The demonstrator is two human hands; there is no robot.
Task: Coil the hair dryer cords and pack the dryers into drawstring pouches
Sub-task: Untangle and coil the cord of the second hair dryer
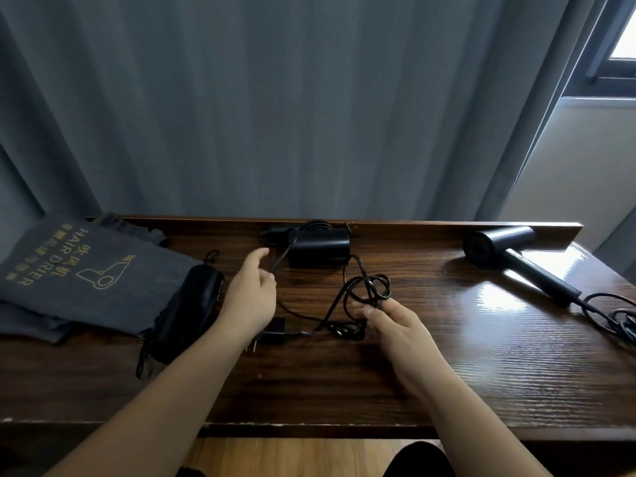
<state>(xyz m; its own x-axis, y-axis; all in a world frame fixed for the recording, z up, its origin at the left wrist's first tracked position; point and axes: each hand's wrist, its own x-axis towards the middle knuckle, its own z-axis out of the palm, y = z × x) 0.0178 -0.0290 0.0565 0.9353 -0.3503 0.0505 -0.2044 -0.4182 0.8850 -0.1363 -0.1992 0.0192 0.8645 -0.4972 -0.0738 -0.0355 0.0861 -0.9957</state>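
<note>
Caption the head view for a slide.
Both hands coil a dryer cord on a table.

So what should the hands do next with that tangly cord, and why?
Probably the left hand should feed its stretch of cord over to the right hand for another loop. The right hand already holds a few small loops, but loose cord and the plug lie on the wooden table, and the black hair dryer at the back isn't in a pouch yet.
</note>
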